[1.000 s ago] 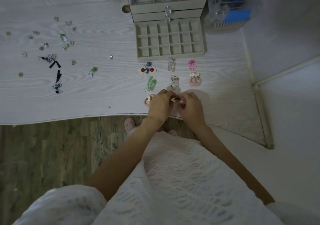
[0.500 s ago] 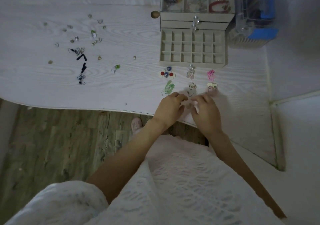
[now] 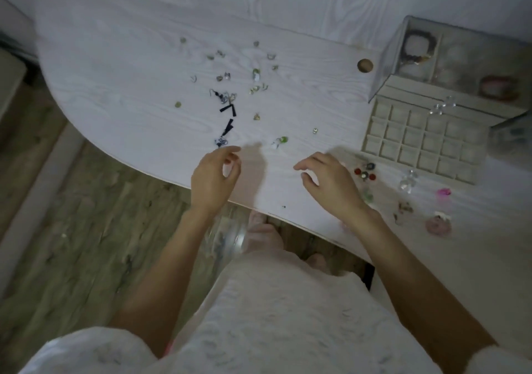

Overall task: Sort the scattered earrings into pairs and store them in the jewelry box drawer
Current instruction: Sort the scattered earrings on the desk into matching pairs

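Note:
Scattered earrings (image 3: 227, 97) lie loose across the middle of the white table, among them black strip-shaped ones (image 3: 229, 126) and a green one (image 3: 280, 141). My left hand (image 3: 214, 178) hovers near the table's front edge just below the black ones, fingers loosely curled, holding nothing. My right hand (image 3: 328, 185) hovers to its right, fingers relaxed and empty. Paired earrings (image 3: 365, 172) lie in rows right of my right hand, in front of the pulled-out drawer (image 3: 423, 140) with its grid of compartments. The jewelry box (image 3: 449, 65) stands behind the drawer.
A round hole (image 3: 365, 65) sits in the tabletop left of the jewelry box. Bracelets (image 3: 419, 48) lie in the box's top tray. The table's curved front edge (image 3: 161, 175) runs above a wooden floor. A clear container (image 3: 511, 134) shows at the right edge.
Both hands left the paired rows and moved left, apart from each other, letting go of the earring they held. The view swung left toward the scattered earrings.

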Tool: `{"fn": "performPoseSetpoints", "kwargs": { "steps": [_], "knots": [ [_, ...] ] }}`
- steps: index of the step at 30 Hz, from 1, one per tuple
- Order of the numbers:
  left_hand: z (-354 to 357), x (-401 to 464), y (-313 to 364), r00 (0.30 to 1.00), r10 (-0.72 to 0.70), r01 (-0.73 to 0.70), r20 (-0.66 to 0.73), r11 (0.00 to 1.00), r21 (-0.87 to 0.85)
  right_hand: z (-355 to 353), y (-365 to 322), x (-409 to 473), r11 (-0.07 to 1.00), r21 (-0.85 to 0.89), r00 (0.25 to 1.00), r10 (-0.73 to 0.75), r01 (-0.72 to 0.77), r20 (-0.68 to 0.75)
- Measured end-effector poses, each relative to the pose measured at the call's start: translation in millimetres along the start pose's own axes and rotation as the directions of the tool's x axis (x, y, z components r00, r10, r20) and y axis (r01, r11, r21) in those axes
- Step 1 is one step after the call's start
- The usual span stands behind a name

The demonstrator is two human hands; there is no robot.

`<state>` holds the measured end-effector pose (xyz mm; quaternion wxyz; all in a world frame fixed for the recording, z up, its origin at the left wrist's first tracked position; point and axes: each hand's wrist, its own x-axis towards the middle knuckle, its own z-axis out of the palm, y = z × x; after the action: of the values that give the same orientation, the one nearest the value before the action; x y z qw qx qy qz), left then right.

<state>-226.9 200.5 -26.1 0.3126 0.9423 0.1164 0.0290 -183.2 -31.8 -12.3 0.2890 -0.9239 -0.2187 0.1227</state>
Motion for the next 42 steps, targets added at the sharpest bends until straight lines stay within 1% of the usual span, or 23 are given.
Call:
{"fn": "performPoseSetpoints", "kwargs": {
  "steps": [2,4,6,8,10,12,14,16,18,20,23,25,29,31,33,36,39,41,42],
  "knots": [
    [-4.1,22.6,-27.2,0.991,-0.131,0.131,0.015,0.991,0.034,13.5,-12.9,33.8,1.000,0.008,0.999,0.004,-0.004,0.034],
    [-0.6,40.7,-41.6,0.981,-0.188,0.185,0.040,0.980,0.072,23.0,-24.8,64.2,1.000,0.019,0.998,0.009,-0.010,0.066],
    [3.4,57.3,-50.7,0.981,-0.178,0.172,0.082,0.982,0.079,32.5,-37.7,99.7,0.999,0.034,0.996,0.010,-0.013,0.089],
    [7.0,67.9,-55.9,0.978,-0.153,0.147,0.138,0.988,0.058,38.5,-49.4,132.3,0.994,0.101,0.995,0.035,-0.045,0.098],
    [8.5,72.7,-59.7,0.978,-0.088,0.079,0.192,0.995,0.053,41.9,-58.5,160.7,0.978,0.187,0.992,0.079,-0.096,0.094],
    [5.2,76.7,-66.1,0.975,-0.058,0.051,0.216,0.998,0.037,46.7,-66.4,187.6,0.971,0.205,0.991,0.108,-0.121,0.076],
    [0.8,79.0,-72.1,0.976,-0.067,0.064,0.209,0.998,0.017,52.5,-70.5,207.8,0.985,0.141,0.993,0.094,-0.104,0.070],
    [-2.8,81.5,-78.6,0.973,-0.099,0.101,0.209,0.995,-0.003,59.8,-74.4,223.2,0.998,0.044,0.996,0.049,-0.053,0.075],
    [-4.5,83.6,-81.8,0.967,-0.132,0.142,0.219,0.989,-0.030,67.7,-77.5,232.8,0.999,-0.034,0.997,0.004,-0.001,0.081],
    [-4.7,86.4,-81.8,0.962,-0.137,0.153,0.238,0.987,-0.050,75.9,-79.6,238.5,0.990,-0.138,0.997,-0.014,0.024,0.078],
    [-5.0,88.5,-79.8,0.958,-0.119,0.143,0.261,0.987,-0.072,84.1,-78.9,239.5,0.964,-0.265,0.998,0.008,0.008,0.060],
    [-5.8,88.6,-80.4,0.963,-0.096,0.123,0.253,0.988,-0.093,86.0,-78.0,238.1,0.963,-0.267,0.997,0.054,-0.038,0.054],
    [-6.4,88.4,-79.3,0.971,-0.092,0.119,0.223,0.986,-0.112,78.8,-75.9,232.1,0.973,-0.197,0.989,0.134,-0.120,0.057],
    [-7.7,88.6,-76.7,0.976,-0.126,0.159,0.178,0.969,-0.189,71.3,-75.0,225.5,0.982,-0.122,0.988,0.149,-0.144,0.031],
    [-8.9,88.6,-72.5,0.984,-0.129,0.159,0.120,0.946,-0.283,60.5,-72.8,213.8,0.985,-0.045,0.986,0.166,-0.167,-0.024],
    [-11.3,88.1,-61.0,0.997,-0.044,0.070,0.071,0.899,-0.432,41.4,-71.0,185.9,0.968,0.131,0.960,0.233,-0.214,-0.155],
    [-14.7,87.8,-48.4,0.997,0.027,0.017,0.074,0.846,-0.534,24.4,-72.6,151.0,0.911,0.364,0.915,0.303,-0.196,-0.267],
    [-13.6,86.4,-36.7,0.992,0.083,-0.017,0.090,0.820,-0.572,13.0,-69.7,122.6,0.824,0.537,0.874,0.385,-0.182,-0.295],
    [-11.3,85.5,-28.7,0.988,0.112,-0.030,0.105,0.814,-0.580,7.2,-65.3,107.1,0.782,0.592,0.849,0.437,-0.194,-0.299]
  ]
}}
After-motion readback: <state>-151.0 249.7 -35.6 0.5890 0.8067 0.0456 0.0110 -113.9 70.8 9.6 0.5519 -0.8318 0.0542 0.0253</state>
